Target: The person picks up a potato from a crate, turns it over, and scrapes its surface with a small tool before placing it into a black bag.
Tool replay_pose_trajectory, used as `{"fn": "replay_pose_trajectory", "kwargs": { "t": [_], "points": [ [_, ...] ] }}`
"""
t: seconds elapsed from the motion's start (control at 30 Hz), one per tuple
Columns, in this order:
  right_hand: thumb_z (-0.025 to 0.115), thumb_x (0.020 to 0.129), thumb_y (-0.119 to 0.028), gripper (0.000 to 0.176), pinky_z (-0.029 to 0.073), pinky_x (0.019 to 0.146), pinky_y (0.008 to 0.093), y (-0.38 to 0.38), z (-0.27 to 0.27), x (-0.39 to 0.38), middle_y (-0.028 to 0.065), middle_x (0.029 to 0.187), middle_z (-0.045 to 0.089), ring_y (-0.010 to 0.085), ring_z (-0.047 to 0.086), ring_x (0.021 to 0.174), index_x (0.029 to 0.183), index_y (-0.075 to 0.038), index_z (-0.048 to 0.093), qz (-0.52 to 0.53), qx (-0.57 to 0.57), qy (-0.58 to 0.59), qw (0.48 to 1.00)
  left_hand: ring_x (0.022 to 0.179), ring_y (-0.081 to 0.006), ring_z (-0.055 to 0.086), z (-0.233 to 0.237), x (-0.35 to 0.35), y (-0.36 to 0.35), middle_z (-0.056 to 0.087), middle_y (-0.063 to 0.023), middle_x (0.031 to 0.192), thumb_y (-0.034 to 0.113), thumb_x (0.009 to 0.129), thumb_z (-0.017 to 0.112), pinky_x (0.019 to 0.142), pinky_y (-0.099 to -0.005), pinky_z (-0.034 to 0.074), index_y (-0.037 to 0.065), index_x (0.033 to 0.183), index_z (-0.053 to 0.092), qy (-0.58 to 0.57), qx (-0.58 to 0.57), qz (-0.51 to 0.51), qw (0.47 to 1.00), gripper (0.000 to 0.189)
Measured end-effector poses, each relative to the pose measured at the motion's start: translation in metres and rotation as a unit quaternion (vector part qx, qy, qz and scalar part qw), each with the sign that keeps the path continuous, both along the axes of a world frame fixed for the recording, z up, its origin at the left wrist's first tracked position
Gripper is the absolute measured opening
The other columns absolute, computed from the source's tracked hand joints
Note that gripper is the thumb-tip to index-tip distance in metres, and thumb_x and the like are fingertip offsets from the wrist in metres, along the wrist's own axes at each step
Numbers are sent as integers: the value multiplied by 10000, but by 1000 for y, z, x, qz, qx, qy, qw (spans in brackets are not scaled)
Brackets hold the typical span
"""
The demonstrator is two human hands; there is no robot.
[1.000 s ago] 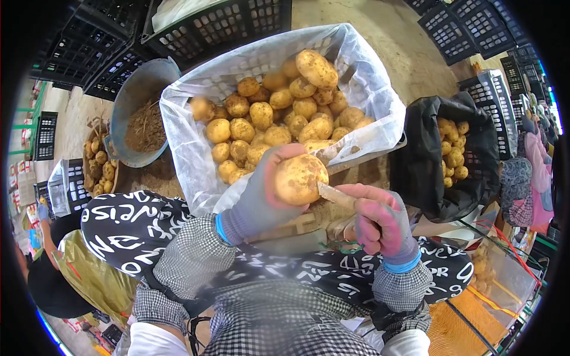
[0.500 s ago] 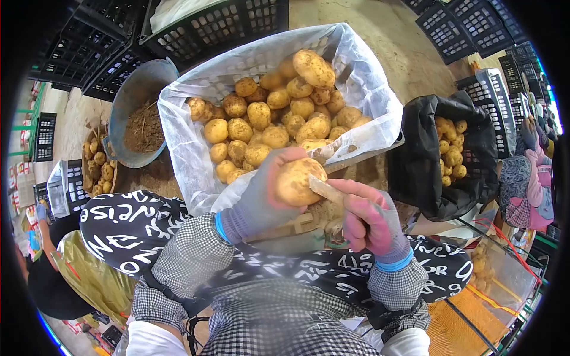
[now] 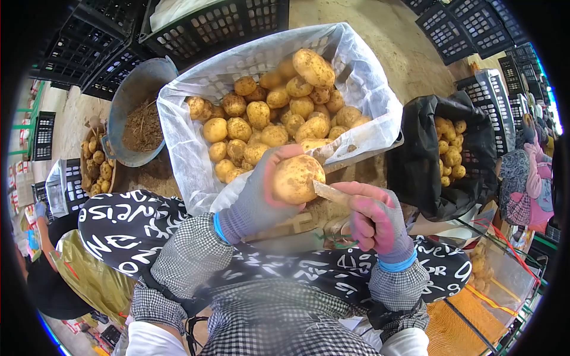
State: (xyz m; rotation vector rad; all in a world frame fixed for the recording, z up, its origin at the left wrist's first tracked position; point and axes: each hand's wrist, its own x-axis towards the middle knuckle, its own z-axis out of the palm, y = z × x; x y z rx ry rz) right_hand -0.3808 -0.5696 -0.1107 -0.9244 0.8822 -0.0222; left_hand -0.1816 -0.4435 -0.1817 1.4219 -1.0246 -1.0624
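A potato with brown soil marks is held in my left hand, its gloved fingers wrapped round it. My right hand, in a grey and pink glove, grips a flat wooden scraper. The scraper's tip lies at the right side of the potato. Just beyond my hands, a large crate with a white liner holds several potatoes.
On the left are a blue-grey basin with soil and a basket of potatoes. A black-lined crate with potatoes is on the right. Black crates stand behind. Another person is at far right.
The scraper has moved slightly down and right with my right hand. The potato has turned in my left hand, showing a more soiled side.
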Motion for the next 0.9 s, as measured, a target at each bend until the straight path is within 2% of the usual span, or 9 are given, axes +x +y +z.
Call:
{"fn": "replay_pose_trajectory", "kwargs": {
  "t": [0.1,0.2,0.3,0.4,0.5,0.6,0.7,0.77,0.9],
  "points": [
    [514,942,-220,399,369,401,198,-1,4,0,-45,483,434,37,382,365,1236,22,630,-16,-3,-9,1000,1243,-200,488,0,1,-1,471,-107,1296,-34,674,785,1063,-326,414,38,1372,403,33,-2,16,999,799],
    [511,944,-218,405,377,408,198,-2,1,-1,-42,487,446,36,385,366,1254,19,620,-4,11,-14,1000,1249,-205,483,-1,3,-1,477,-108,1290,-26,673,786,1063,-328,413,41,1375,400,0,2,7,1000,803],
    [501,952,-220,419,371,411,201,-1,-2,-1,-40,502,466,34,398,381,1283,16,600,35,-30,-18,999,1212,-187,499,-4,2,-1,486,-90,1273,45,677,828,1048,-327,409,47,1374,390,11,10,-4,1000,823],
    [486,969,-228,420,363,429,196,11,-6,1,-37,524,495,33,423,408,1289,24,589,55,-59,-46,996,1211,-191,498,-4,-6,0,488,-90,1265,53,680,830,1049,-326,408,47,1369,403,-41,4,-23,999,811],
    [496,984,-240,424,366,458,195,7,-9,-2,-38,532,502,38,447,438,1300,30,575,4,-95,-55,994,1212,-198,497,-8,-1,2,489,-89,1259,72,675,838,1055,-326,400,47,1365,415,-41,-3,-22,999,809],
    [481,986,-171,413,372,400,200,5,-12,-2,-18,516,467,53,417,386,1307,83,538,-22,-133,-39,990,1217,-209,495,-1,2,-1,485,-95,1265,85,673,840,1063,-332,391,45,1359,423,-10,32,-4,999,804],
    [473,1006,-181,428,377,426,195,17,-34,6,-12,543,483,51,426,416,1347,77,503,-85,-249,-96,960,1259,-232,482,8,0,-1,474,-130,1321,23,664,801,1069,-352,402,33,1355,423,-58,14,-2,998,788],
    [466,1020,-196,441,370,441,192,27,-52,13,-16,562,485,43,428,441,1369,73,483,-87,-280,-129,947,1264,-243,481,0,-4,0,473,-136,1317,12,671,792,1073,-357,397,35,1345,429,-79,-6,1,997,766],
    [473,1035,-244,476,348,449,188,34,-53,8,-30,601,486,30,420,470,1399,62,455,-63,-203,-142,967,1275,-273,476,-7,-6,2,469,-152,1314,-11,677,776,1083,-367,383,43,1330,436,-155,-38,10,987,738]
  ]
}}
